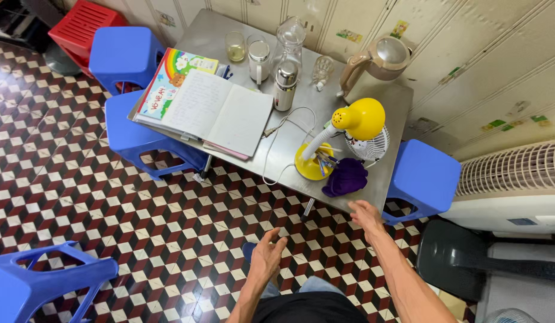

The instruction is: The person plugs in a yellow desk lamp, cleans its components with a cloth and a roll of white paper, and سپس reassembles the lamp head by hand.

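Reaching toward purple cloth point(345, 177) at metal table point(289, 158) edge, right hand point(366, 216) spread, holding nothing; left hand point(267, 258) lower, fingers loosely apart, likewise bare.

We can't see the whole fan point(509, 315), the bottom edge cuts it off, and the notebook point(220, 110) writing's too tiny to read.

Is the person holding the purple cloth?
No, the right hand is empty and reaches toward the purple cloth on the metal table without touching it.
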